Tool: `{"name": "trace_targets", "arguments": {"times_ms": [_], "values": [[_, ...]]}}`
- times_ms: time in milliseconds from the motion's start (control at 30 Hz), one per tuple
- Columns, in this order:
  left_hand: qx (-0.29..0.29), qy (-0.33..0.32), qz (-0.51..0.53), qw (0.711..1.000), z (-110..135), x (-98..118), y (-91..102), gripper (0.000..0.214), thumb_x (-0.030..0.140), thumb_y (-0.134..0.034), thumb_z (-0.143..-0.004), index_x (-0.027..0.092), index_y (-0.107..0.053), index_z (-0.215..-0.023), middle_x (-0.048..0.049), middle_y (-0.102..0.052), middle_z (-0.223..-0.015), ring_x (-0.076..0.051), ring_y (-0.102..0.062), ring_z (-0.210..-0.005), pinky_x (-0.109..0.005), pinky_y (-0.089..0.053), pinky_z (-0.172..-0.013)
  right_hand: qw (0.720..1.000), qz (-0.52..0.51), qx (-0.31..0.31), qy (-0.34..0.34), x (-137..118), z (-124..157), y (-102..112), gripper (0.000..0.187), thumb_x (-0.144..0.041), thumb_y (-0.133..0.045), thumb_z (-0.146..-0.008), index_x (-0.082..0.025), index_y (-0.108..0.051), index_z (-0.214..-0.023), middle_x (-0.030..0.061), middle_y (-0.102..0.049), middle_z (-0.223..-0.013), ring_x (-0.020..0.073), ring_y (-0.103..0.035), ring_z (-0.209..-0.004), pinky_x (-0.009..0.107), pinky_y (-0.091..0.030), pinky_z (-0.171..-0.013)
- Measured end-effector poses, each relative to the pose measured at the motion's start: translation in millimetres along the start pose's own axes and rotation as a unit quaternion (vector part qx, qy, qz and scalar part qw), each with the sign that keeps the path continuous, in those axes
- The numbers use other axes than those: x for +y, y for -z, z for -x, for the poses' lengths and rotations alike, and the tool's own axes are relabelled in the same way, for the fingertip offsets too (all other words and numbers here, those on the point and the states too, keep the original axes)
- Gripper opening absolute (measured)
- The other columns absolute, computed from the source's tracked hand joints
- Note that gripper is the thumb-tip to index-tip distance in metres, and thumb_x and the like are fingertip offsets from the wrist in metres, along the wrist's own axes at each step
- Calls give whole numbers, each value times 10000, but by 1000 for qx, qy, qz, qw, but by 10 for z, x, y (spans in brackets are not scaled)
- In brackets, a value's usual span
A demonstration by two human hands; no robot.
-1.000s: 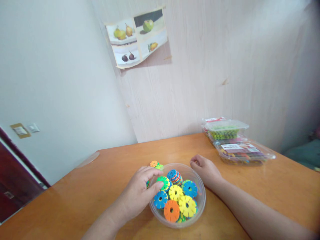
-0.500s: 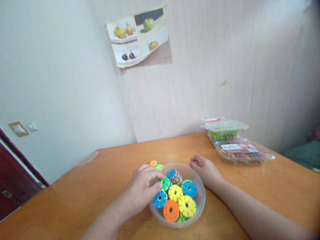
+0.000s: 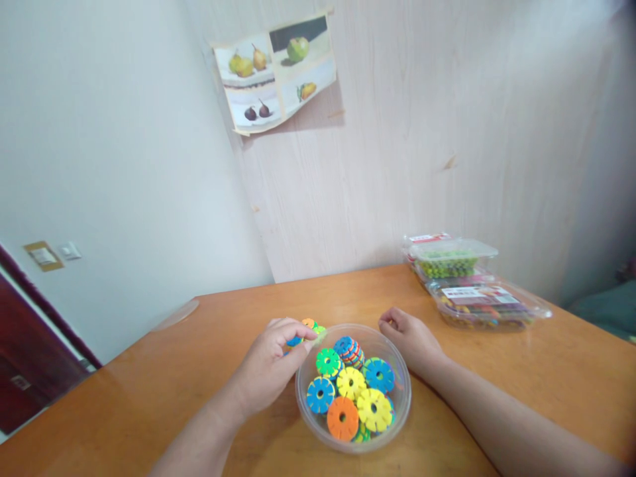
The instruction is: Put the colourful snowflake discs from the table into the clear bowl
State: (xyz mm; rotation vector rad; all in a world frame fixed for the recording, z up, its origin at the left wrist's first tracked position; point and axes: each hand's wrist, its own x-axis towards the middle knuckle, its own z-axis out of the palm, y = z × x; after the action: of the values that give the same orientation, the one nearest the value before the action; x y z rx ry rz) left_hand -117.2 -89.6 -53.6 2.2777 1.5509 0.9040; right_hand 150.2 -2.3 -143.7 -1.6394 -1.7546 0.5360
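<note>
A clear round plastic bowl (image 3: pixel 304 424) holds several notched flower-disc building pieces in blue, green, yellow and orange. My left hand (image 3: pixel 273 358) hovers by the bowl's left rim, thumb and index finger bent toward each other with a small gap; I see nothing held there. Behind those fingers, a few more discs (image 3: pixel 309 323) lie on the table, partly covered by the hand. Among the pieces in the bowl are a green disc (image 3: pixel 328 354) at the left and an orange disc (image 3: pixel 335 427) in front. My right hand (image 3: pixel 410 336) rests loosely curled on the table beside the bowl's right rim.
Clear plastic boxes stand at the back right, one with green pieces (image 3: pixel 450 266) and a nearer one with a label (image 3: pixel 479 296). A flat clear lid (image 3: pixel 176 315) lies at the table's left edge. A wall with a fruit picture (image 3: pixel 278 79) rises behind the wooden table (image 3: pixel 233 311).
My left hand has drawn back leftward from the green disc, which stays in the bowl and shows fully now. My right hand keeps its place. The view has shifted very slightly.
</note>
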Motion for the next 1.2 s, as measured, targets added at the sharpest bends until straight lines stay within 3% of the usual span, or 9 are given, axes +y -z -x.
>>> {"name": "trace_targets", "arguments": {"times_ms": [133,300,667,767,900,1067,1200], "values": [[31,88,21,995,28,-324,73,253,351,-547,-853,213,-710,-990,-57,-715,-1034,-243,-622,-1043,-382,-448,-965,1000,5,-7,0,10,-4,1,211,-355,-462,-856,-232,-633,-858,25,-686,-752,177,-603,-722,260,-324,-581],[-28,97,13,995,147,-676,-11,288,326,-629,-780,210,-700,-1034,-86,-697,-1105,-261,-617,-1080,-392,-455,-979,1000,3,-11,1,43,-20,-15,230,-373,-457,-856,-235,-640,-879,25,-689,-758,182,-610,-723,264,-332,-579],[-15,115,22,993,194,-757,-110,330,242,-670,-740,197,-660,-1066,-83,-689,-1111,-245,-620,-1046,-373,-459,-953,1000,3,-13,-3,6,-6,20,218,-362,-467,-848,-233,-642,-865,25,-695,-767,179,-612,-724,262,-333,-573],[12,107,39,993,193,-668,-55,317,251,-660,-757,200,-653,-1070,-76,-692,-1111,-241,-622,-1055,-382,-451,-974,1000,6,-10,2,17,-15,10,216,-359,-467,-849,-232,-641,-863,28,-693,-760,180,-609,-724,262,-332,-574],[29,91,46,994,250,-286,69,302,277,-642,-798,236,-650,-1097,-53,-679,-1157,-234,-591,-1131,-386,-419,-1020,1000,5,-6,2,20,-18,3,214,-355,-465,-850,-231,-638,-863,28,-694,-768,178,-609,-732,259,-335,-580],[-24,40,27,999,353,185,122,286,262,-663,-775,286,-661,-1060,-27,-656,-1136,-227,-584,-1101,-380,-438,-986,1000,7,-9,-2,10,-11,8,216,-359,-463,-850,-231,-636,-861,29,-694,-779,180,-611,-744,258,-334,-577],[-57,43,27,997,392,280,63,316,237,-694,-738,295,-664,-1047,-27,-643,-1143,-233,-557,-1126,-387,-421,-1005,1000,5,-7,-2,20,-7,6,215,-364,-465,-849,-233,-636,-854,25,-691,-767,179,-609,-732,259,-329,-571]]}}
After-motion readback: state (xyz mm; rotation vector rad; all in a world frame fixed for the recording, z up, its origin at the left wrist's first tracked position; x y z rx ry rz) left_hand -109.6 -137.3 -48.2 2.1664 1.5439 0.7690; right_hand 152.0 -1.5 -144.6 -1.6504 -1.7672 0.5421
